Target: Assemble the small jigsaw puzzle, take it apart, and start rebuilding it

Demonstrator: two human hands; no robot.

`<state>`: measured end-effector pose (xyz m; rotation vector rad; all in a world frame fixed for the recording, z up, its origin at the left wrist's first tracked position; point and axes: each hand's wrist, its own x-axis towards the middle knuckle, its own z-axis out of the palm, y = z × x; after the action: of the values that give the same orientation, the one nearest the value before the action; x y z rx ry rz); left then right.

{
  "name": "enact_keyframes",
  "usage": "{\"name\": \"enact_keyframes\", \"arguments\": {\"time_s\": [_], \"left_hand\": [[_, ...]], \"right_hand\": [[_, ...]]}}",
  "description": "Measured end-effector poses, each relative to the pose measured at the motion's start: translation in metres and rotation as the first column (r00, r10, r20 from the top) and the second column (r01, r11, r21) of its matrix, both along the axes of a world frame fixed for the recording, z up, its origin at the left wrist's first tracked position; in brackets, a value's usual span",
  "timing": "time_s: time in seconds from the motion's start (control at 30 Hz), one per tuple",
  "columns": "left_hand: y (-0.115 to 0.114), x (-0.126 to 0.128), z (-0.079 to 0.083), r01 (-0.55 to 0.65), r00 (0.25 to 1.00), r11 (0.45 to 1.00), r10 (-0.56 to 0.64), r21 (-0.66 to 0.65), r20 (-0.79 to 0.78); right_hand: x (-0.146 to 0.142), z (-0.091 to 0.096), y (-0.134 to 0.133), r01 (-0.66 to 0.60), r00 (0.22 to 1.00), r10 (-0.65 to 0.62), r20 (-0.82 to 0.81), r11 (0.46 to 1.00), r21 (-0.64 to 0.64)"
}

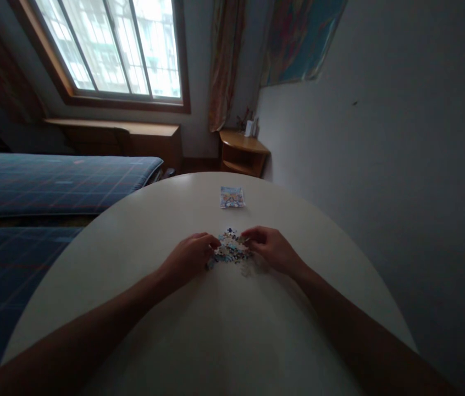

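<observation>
Daylight falls through a barred window (121, 49) into a dim room, where a plaid mattress (51, 184) lies beyond the left edge of a round white table (224, 335) and a wooden corner shelf (244, 142) stands past its far edge. Near the middle of the table, somewhat closer to the far edge than to the near one, a small heap of jigsaw puzzle pieces (230, 253) lies directly between two bare hands. On the heap's left side is the left hand (194, 252), its fingers bent and their tips at the outermost pieces; whether they pinch one I cannot tell. On the opposite side, the right hand (269, 245) curls its fingers toward the heap's right border, and its grip is likewise too small to read. Toward the far edge, well apart from both hands, a square printed picture (232, 197) lies flat on the tabletop
</observation>
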<state>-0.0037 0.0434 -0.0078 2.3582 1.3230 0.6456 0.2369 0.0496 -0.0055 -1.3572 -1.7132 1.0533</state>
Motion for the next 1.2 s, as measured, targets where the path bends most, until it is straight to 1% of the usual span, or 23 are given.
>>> {"name": "enact_keyframes", "arguments": {"time_s": [0.07,0.13,0.23,0.3,0.37,0.43,0.47,0.53,0.6,0.67,0.77,0.83,0.93,1.0,1.2], "left_hand": [[0.001,-0.001,0.0,-0.006,0.996,1.0,0.006,0.006,0.09],[0.001,-0.001,-0.001,0.001,0.983,1.0,-0.005,0.021,0.182],[0.001,0.0,-0.001,0.026,0.955,0.999,-0.032,0.024,0.296],[0.0,0.001,0.0,0.038,0.941,0.999,-0.044,0.025,0.334],[0.0,0.001,0.001,0.038,0.941,0.999,-0.044,0.023,0.335],[0.0,0.001,0.002,0.023,0.949,1.0,-0.024,0.005,0.315],[0.001,0.0,0.002,0.016,0.953,1.0,-0.012,-0.01,0.303],[0.002,-0.002,0.001,0.013,0.961,0.999,-0.001,-0.043,0.276],[0.003,-0.005,0.001,0.023,0.973,0.998,-0.011,-0.052,0.23],[0.002,-0.007,-0.002,0.053,0.987,0.998,-0.049,-0.022,0.156],[-0.001,-0.007,-0.009,0.133,0.991,0.991,-0.133,0.012,0.022],[-0.002,-0.004,-0.016,0.161,0.987,0.987,-0.161,-0.007,-0.016],[-0.002,0.001,-0.021,0.159,0.987,0.987,-0.158,-0.004,0.031],[0.0,0.003,-0.021,0.152,0.987,0.988,-0.153,0.009,0.053],[0.006,0.002,-0.021,0.126,0.988,0.991,-0.129,0.041,0.082]], "right_hand": [[0.002,0.0,0.001,-0.025,0.989,0.014,-0.149,0.997,-0.069],[0.002,0.001,0.001,-0.056,0.97,0.026,-0.243,0.991,-0.118],[0.002,0.004,-0.001,-0.097,0.957,0.052,-0.285,0.985,-0.144],[0.002,0.008,-0.003,-0.128,0.959,0.085,-0.269,0.981,-0.145],[0.005,0.013,-0.005,-0.127,0.981,0.107,-0.161,0.985,-0.12],[0.01,0.019,-0.009,-0.117,0.99,0.121,0.069,0.992,-0.052],[0.014,0.023,-0.011,-0.128,0.97,0.127,0.208,0.992,-0.01],[0.021,0.03,-0.015,-0.199,0.886,0.174,0.43,0.98,0.013],[0.026,0.034,-0.019,-0.284,0.803,0.252,0.539,0.958,-0.025],[0.026,0.035,-0.021,-0.317,0.767,0.289,0.573,0.947,-0.053],[0.017,0.028,-0.019,-0.28,0.798,0.241,0.553,0.96,-0.015],[0.008,0.021,-0.018,-0.263,0.838,0.208,0.504,0.964,0.039],[-0.002,0.012,-0.015,-0.256,0.905,0.216,0.366,0.965,0.064],[-0.005,0.008,-0.014,-0.237,0.933,0.208,0.294,0.969,0.066],[-0.002,0.0,-0.004,-0.144,0.973,0.122,0.197,0.984,0.104]]}}
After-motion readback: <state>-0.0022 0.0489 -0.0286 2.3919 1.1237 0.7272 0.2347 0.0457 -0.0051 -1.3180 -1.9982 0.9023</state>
